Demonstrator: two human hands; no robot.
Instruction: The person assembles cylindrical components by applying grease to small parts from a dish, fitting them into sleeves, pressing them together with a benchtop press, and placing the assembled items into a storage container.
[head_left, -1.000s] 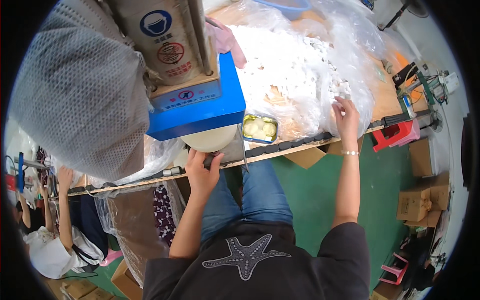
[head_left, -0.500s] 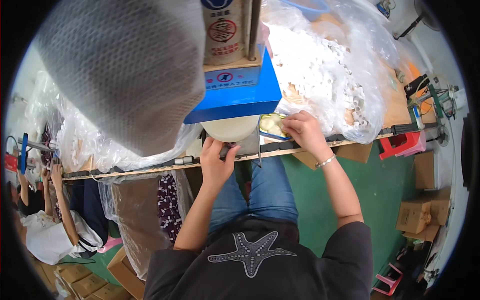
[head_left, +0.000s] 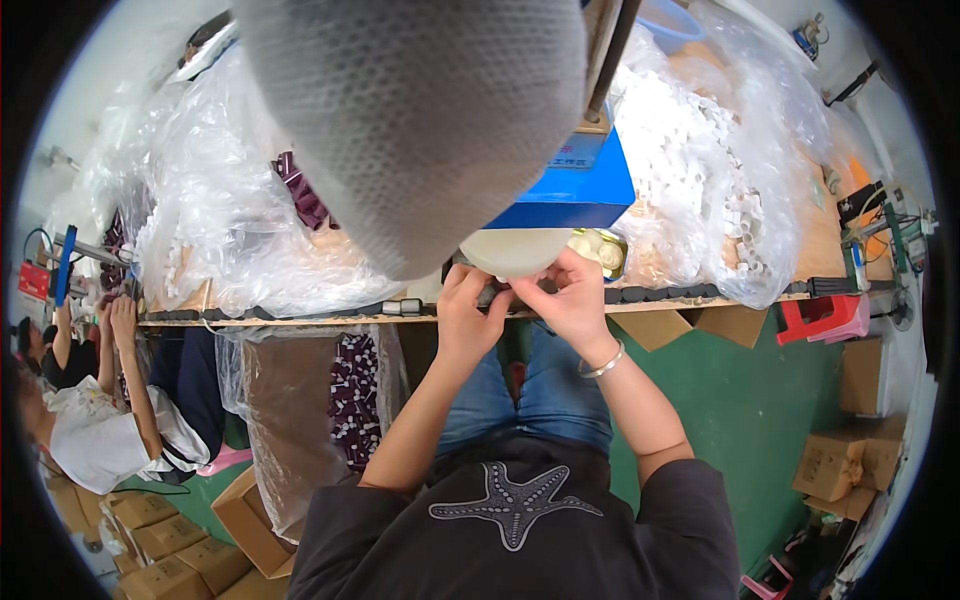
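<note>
My left hand [head_left: 468, 318] and my right hand [head_left: 572, 305] are close together at the table's front edge, just under the rounded cream-coloured part [head_left: 528, 252] of a blue machine [head_left: 590, 185]. Both sets of fingers are bent and pinched together. Whatever small thing they hold is hidden by the fingers and the machine. Right behind my right hand, a small open tin [head_left: 622, 262] with a yellowish rim holds several pale round pieces [head_left: 592, 245]. A bracelet circles my right wrist.
Many small white tubular pieces [head_left: 690, 150] lie on plastic sheeting at the right. Maroon pieces [head_left: 303, 190] lie at the left behind clear plastic [head_left: 215, 190]. A grey textured shape [head_left: 420, 120] blocks the upper middle. Another person [head_left: 110, 440] works at far left. Cardboard boxes [head_left: 835, 465] stand at right.
My right hand has moved left from the tin to meet my left hand under the machine. The view has shifted, so the table and machine appear farther right.
</note>
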